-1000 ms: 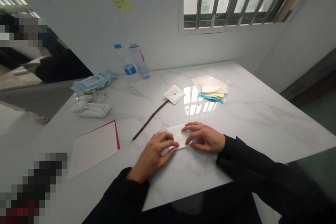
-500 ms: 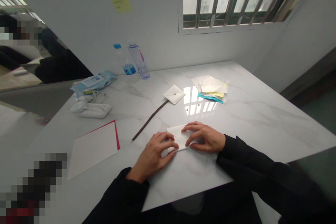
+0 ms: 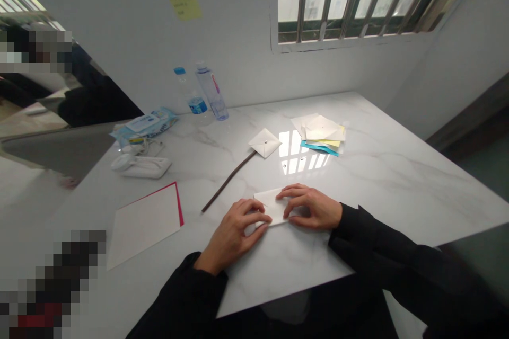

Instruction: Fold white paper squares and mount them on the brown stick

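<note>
A folded sheet of white paper (image 3: 274, 202) lies flat on the table before me, between my two hands. My left hand (image 3: 238, 228) grips its left part, thumb and index finger at the near edge and the other fingers curled on top. On the right part, my right hand (image 3: 310, 207) presses with bent fingers, thumb along the near edge. The paper's right end is covered by that hand. Just beyond lies a white paper square (image 3: 265, 143) folded to its centre, with a small shiny dot in the middle. A thin brown stick (image 3: 228, 183) reaches from its underside toward me.
A white sheet over a red one (image 3: 149, 222) lies left. Behind it are a white device (image 3: 145, 167), cables, a wipes pack (image 3: 149, 124) and two bottles (image 3: 212, 92). Coloured papers (image 3: 322, 135) are stacked at the back right; small round bits (image 3: 301, 159) lie nearby. A person sits far left.
My hands stay on the folded paper with hardly any movement. The whole view has shifted very slightly; the other things rest where they were.
</note>
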A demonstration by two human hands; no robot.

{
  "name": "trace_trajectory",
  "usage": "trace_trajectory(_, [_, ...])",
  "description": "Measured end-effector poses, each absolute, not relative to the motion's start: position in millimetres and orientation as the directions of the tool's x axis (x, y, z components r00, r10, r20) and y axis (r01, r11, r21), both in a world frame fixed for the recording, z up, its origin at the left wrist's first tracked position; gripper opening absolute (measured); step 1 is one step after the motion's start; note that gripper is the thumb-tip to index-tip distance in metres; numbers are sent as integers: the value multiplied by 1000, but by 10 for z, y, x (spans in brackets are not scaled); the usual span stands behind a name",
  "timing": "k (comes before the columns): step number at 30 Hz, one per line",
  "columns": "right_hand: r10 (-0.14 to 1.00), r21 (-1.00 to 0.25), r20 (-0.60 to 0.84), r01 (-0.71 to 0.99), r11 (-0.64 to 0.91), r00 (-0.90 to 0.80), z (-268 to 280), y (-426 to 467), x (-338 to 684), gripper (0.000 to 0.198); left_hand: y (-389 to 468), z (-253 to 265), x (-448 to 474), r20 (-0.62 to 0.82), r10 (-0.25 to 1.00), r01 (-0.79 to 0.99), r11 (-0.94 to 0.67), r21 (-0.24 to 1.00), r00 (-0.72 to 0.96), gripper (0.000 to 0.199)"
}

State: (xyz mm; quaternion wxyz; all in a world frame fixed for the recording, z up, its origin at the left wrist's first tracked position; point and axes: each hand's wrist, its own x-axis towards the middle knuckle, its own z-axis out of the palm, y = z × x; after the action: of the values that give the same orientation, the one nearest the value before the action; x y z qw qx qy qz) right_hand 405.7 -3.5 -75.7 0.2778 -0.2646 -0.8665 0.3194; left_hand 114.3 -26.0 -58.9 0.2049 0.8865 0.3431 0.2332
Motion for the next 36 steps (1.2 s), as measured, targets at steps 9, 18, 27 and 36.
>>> trace_trajectory(9, [632,-681,305,300,668,-713,-743,-36,4053,27,-253,-590,1122,270,679,503,-704,501,682,18])
trace_trajectory(18, [643,-698,338,276,661,-687,-718,-33,4031,39,-295,-575,1082,252,807,526,-551,648,534,46])
trace_trajectory(27, [626,-686,311,287,669,-715,-766,-34,4052,7,-413,-607,996,305,708,491,-678,547,637,4])
trace_trajectory(36, [610,-684,289,287,671,-738,-756,-34,4049,18,-553,-601,1094,327,716,567,-692,447,617,6])
